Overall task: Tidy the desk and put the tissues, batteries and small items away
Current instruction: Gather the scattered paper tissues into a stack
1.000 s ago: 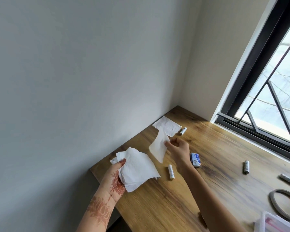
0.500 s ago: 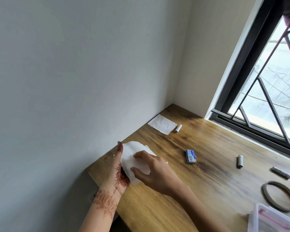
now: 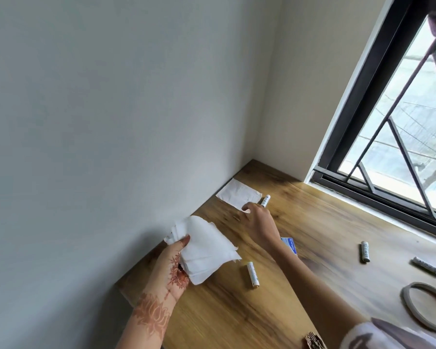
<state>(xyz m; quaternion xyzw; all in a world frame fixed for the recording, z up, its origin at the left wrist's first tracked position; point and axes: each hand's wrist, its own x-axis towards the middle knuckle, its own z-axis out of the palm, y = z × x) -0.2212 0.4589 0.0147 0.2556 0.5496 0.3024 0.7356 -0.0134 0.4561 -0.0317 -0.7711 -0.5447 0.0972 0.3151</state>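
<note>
My left hand (image 3: 173, 269) grips a stack of white tissues (image 3: 204, 250) above the wooden desk's (image 3: 237, 311) left edge. My right hand (image 3: 258, 222) reaches to the far corner, its fingertips touching the near edge of a flat tissue (image 3: 237, 195) lying by the wall. A white battery (image 3: 265, 200) lies just right of that tissue. Another white battery (image 3: 252, 274) lies near the held stack. A grey battery (image 3: 365, 251) and a second grey one (image 3: 427, 266) rest at the right. A small blue-and-white box (image 3: 290, 244) shows behind my right forearm.
A grey ring (image 3: 424, 307) lies at the desk's right side. The white wall (image 3: 111, 122) borders the desk on the left, and a black-framed window (image 3: 378, 187) with bars runs along the back right. A sleeve (image 3: 378, 335) fills the bottom right corner.
My right hand added the picked-up tissue to the stack in my left hand, then moved away to the far corner and now touches the last flat tissue.
</note>
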